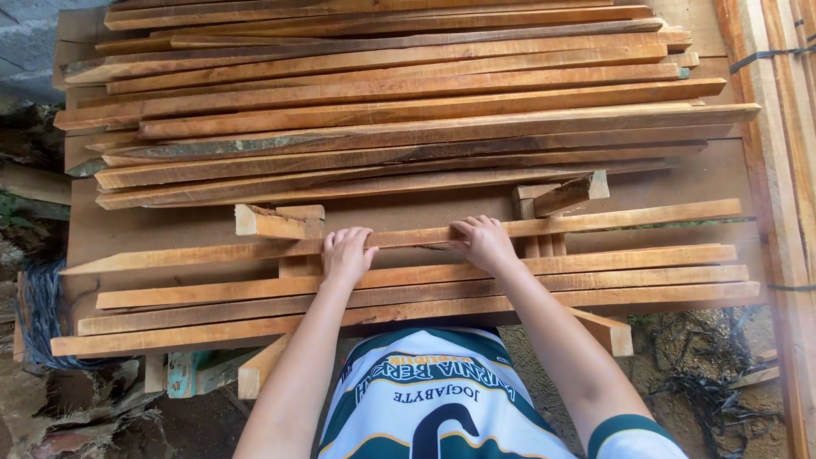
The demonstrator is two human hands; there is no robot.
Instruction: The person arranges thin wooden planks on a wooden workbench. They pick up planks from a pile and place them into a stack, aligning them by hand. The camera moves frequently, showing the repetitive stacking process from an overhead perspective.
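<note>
A long thin wooden stake with a pointed left end (595, 223) lies across two short wooden blocks on a brown board table (170, 225). My left hand (346, 253) and my right hand (484, 240) both rest on this stake near its middle, fingers curled over its top edge. The left block (272, 221) sits just left of my left hand. The right block (561, 197) stands just right of my right hand. Several similar stakes (646, 276) lie flat between the held stake and my body.
A large pile of pointed wooden stakes (408, 93) fills the far half of the table. Stacked planks (786, 153) run along the right edge. Dark cord or wire (38, 314) hangs at the left, and bare ground with debris lies below.
</note>
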